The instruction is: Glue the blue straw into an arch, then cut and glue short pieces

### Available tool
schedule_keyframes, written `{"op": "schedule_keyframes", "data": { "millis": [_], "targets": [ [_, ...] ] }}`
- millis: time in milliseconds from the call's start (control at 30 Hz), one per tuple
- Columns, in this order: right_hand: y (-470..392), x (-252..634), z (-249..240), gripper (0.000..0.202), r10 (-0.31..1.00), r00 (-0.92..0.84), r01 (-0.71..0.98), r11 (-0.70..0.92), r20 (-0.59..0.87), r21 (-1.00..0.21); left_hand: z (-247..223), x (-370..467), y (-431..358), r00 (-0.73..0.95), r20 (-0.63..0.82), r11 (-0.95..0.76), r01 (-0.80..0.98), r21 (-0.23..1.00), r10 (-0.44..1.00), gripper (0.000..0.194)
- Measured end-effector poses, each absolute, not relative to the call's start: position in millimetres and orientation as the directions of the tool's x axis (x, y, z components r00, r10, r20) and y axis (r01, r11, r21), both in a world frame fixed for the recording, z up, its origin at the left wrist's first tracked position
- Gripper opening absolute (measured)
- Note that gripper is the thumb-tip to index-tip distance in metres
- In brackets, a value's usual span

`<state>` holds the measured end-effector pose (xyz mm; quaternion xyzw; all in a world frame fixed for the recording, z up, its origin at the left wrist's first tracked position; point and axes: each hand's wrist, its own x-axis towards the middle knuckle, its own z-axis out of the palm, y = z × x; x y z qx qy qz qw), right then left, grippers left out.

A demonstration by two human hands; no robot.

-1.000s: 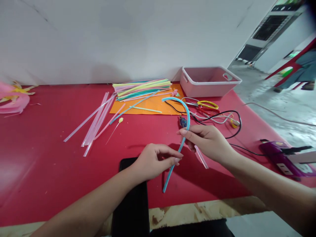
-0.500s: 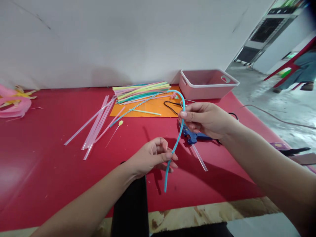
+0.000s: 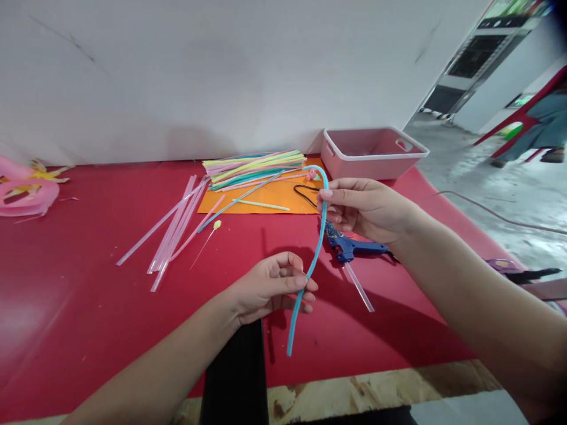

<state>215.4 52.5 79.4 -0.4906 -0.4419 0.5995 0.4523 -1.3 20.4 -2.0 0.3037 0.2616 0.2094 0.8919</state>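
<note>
A light-blue pipe cleaner [image 3: 316,251] is held up above the red tabletop, its upper end bent over to the left like a hook. My right hand [image 3: 365,208] pinches it just below the bend, between thumb and index finger. Lower down, my left hand [image 3: 279,284] grips the same pipe cleaner, and its straight lower end hangs below the fingers. Beneath my right hand lies a blue glue gun [image 3: 349,247] with a clear glue stick [image 3: 359,288] sticking out of it.
Colourful pipe cleaners [image 3: 252,168] lie piled on an orange sheet [image 3: 261,202]. Pinkish clear sticks [image 3: 175,230] and a yellow-tipped thin stem [image 3: 216,225] rest to the left. A pink basket [image 3: 374,159] stands against the wall. Pink ribbon [image 3: 31,195] lies far left. A person sits at far right.
My right hand has slid up the pipe cleaner toward its bend, leaving a shorter hooked end. More of the lower end now hangs below my left hand.
</note>
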Motion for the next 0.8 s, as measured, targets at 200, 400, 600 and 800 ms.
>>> {"op": "schedule_keyframes", "data": {
  "millis": [200, 400, 600, 800],
  "targets": [
    [58, 222, 77, 0.026, 0.998, 0.024, 0.135, -0.06, -0.058, -0.989, 1, 4, 20, 0.643, -0.384, 0.669, -0.277, 0.69, 0.662, 0.043],
    [59, 220, 72, 0.02, 0.985, 0.077, 0.521, 0.089, 0.151, -0.849, -3, 10, 14, 0.526, -0.272, 0.456, -0.26, 0.851, 0.806, 0.041],
    [76, 220, 66, 0.019, 0.972, 0.125, 0.453, 0.125, 0.201, -0.883, -6, 11, 10, 0.494, -0.19, 0.303, -0.159, 0.94, 0.848, 0.035],
    [93, 219, 66, 0.023, 0.957, 0.144, 0.419, 0.172, 0.252, -0.892, -10, 11, 10, 0.464, -0.134, 0.24, -0.177, 0.955, 0.876, 0.033]
  ]
}}
